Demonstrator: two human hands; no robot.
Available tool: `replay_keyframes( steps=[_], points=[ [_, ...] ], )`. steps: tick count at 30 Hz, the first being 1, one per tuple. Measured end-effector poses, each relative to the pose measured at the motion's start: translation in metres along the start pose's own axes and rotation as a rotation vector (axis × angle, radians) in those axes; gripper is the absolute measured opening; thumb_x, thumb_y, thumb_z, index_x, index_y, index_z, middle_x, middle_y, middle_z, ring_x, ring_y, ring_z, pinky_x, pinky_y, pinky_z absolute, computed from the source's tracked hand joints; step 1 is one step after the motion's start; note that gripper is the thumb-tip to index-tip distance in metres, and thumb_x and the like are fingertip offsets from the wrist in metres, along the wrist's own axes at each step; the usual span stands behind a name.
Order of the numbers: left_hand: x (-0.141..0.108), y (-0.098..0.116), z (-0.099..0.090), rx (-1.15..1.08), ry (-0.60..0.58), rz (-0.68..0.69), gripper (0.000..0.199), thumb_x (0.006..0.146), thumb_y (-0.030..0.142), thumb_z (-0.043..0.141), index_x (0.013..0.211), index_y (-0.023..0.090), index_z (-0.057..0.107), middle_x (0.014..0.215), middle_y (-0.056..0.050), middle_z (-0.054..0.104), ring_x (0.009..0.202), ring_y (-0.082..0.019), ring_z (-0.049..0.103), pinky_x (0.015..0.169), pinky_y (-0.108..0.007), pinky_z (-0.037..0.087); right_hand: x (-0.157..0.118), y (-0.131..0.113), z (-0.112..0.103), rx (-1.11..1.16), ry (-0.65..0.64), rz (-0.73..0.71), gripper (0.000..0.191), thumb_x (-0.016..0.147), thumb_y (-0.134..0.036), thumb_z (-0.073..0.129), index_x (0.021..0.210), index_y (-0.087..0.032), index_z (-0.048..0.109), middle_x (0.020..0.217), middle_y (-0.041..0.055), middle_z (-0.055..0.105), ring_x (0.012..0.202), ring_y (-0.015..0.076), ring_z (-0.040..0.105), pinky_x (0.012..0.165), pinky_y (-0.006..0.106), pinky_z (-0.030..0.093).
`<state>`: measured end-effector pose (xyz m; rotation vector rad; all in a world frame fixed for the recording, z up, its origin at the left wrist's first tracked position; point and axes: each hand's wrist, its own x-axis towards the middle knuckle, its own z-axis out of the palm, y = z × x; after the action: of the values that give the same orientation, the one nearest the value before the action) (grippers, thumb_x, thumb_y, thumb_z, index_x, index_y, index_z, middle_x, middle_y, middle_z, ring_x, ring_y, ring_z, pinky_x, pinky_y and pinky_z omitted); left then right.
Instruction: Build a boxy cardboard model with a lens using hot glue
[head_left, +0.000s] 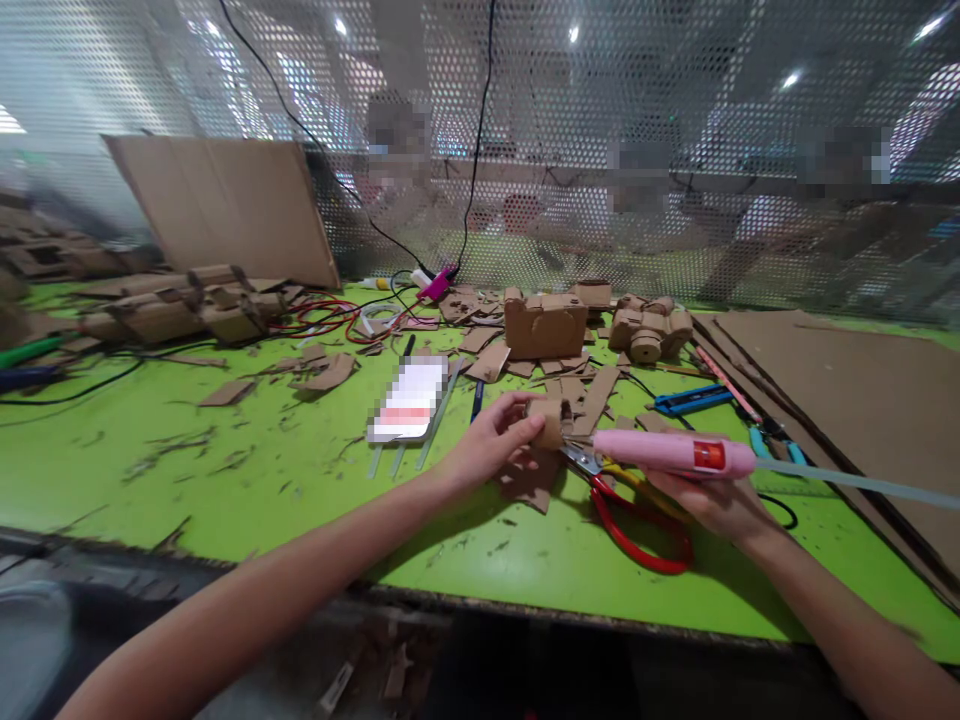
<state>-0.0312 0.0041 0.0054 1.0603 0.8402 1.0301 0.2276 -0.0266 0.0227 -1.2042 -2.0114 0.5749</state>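
Note:
Near the middle of the green table [300, 500], my left hand [499, 437] pinches a small rolled cardboard piece [549, 424] between thumb and fingers. My right hand [712, 497] is wrapped round a pink glue gun [652, 452] with a long clear glue stick running out of its rear to the right. The gun's tip points left, at the right end of the cardboard piece; whether they touch I cannot tell. Below the gun lie scissors with red handles [645, 548], partly covered by the gun. A yellow handle [637, 485] shows beside them.
Behind my hands stand a cardboard camera body [546, 325] and a second cardboard camera [649, 328]. A phone [409, 398], glue sticks, a blue cutter [693, 400] and scraps lie around. Large cardboard sheets [855, 380] are at right, a perforated screen [555, 120] behind.

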Motion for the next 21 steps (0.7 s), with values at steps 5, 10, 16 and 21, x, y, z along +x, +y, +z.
replay_keyframes(
  steps=[5, 10, 16, 21],
  points=[
    [-0.0016, 0.0034, 0.0013, -0.014, 0.017, -0.008, 0.042, 0.077, 0.039, 0.081, 0.108, 0.019, 0.061, 0.087, -0.001, 0.066, 0.056, -0.007, 0.057, 0.051, -0.02, 0.05, 0.0002, 0.0, -0.0001, -0.007, 0.024, 0.004, 0.015, 0.08, -0.04, 0.061, 0.072, -0.028, 0.062, 0.067, 0.0042, 0.064, 0.057, 0.0246, 0.061, 0.052, 0.041, 0.052],
    [-0.0024, 0.0045, 0.0022, -0.023, 0.008, -0.007, 0.044, 0.076, 0.04, 0.081, 0.108, 0.019, 0.06, 0.086, -0.002, 0.066, 0.057, -0.007, 0.059, 0.05, -0.02, 0.05, 0.0005, -0.0006, -0.0002, 0.012, 0.019, 0.013, 0.014, 0.078, -0.037, 0.062, 0.069, -0.027, 0.058, 0.063, 0.0029, 0.061, 0.056, 0.023, 0.058, 0.052, 0.04, 0.05],
    [-0.0011, 0.0032, 0.0011, -0.036, 0.026, -0.012, 0.04, 0.078, 0.037, 0.08, 0.109, 0.019, 0.06, 0.086, -0.002, 0.067, 0.055, -0.007, 0.058, 0.052, -0.021, 0.05, -0.0009, 0.0009, 0.0, 0.016, 0.019, 0.034, 0.02, 0.077, -0.035, 0.061, 0.061, -0.026, 0.052, 0.06, 0.0022, 0.061, 0.053, 0.0211, 0.057, 0.05, 0.038, 0.048],
    [0.0009, 0.0027, -0.0002, -0.056, 0.039, -0.006, 0.034, 0.082, 0.033, 0.077, 0.109, 0.019, 0.061, 0.086, -0.003, 0.068, 0.055, -0.007, 0.058, 0.052, -0.02, 0.051, -0.0009, -0.0004, -0.0005, -0.004, 0.023, 0.033, 0.018, 0.077, -0.036, 0.061, 0.062, -0.027, 0.055, 0.06, 0.003, 0.061, 0.056, 0.0231, 0.059, 0.054, 0.041, 0.051]
  ],
)
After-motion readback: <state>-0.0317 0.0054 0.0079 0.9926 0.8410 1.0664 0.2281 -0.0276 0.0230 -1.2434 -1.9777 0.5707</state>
